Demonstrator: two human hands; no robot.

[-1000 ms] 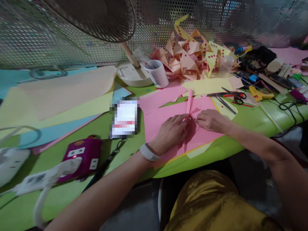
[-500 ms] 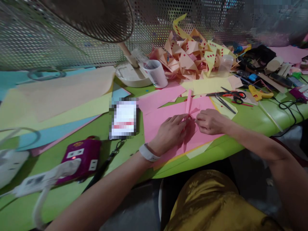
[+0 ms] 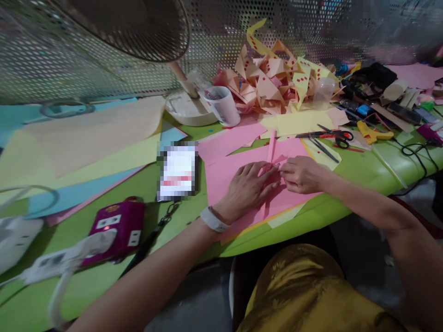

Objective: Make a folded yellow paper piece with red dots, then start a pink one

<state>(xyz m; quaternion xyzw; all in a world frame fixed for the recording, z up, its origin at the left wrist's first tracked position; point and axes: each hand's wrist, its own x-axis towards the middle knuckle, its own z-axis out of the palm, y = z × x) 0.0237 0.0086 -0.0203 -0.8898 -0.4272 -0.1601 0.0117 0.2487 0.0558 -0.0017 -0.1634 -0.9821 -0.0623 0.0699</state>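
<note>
My left hand (image 3: 248, 188) lies flat, fingers spread, pressing a folded pink paper piece (image 3: 272, 146) down onto a larger pink sheet (image 3: 221, 174) on the green table (image 3: 360, 170). My right hand (image 3: 302, 174) pinches the same folded piece at its middle, fingertips touching those of the left. A narrow pink flap of the piece points away from me beyond both hands. A white band sits on my left wrist.
A phone (image 3: 177, 171) lies left of the pink sheet. Scissors (image 3: 332, 136) and a yellow glue gun (image 3: 373, 133) lie at the right. A heap of folded paper shapes (image 3: 273, 80), a white cup (image 3: 223, 106) and a fan base (image 3: 187, 109) stand behind. Power strips (image 3: 114, 226) at left.
My left hand has flattened out over the folded pink piece, and the raised flap has been pressed lower. My right hand has barely shifted.
</note>
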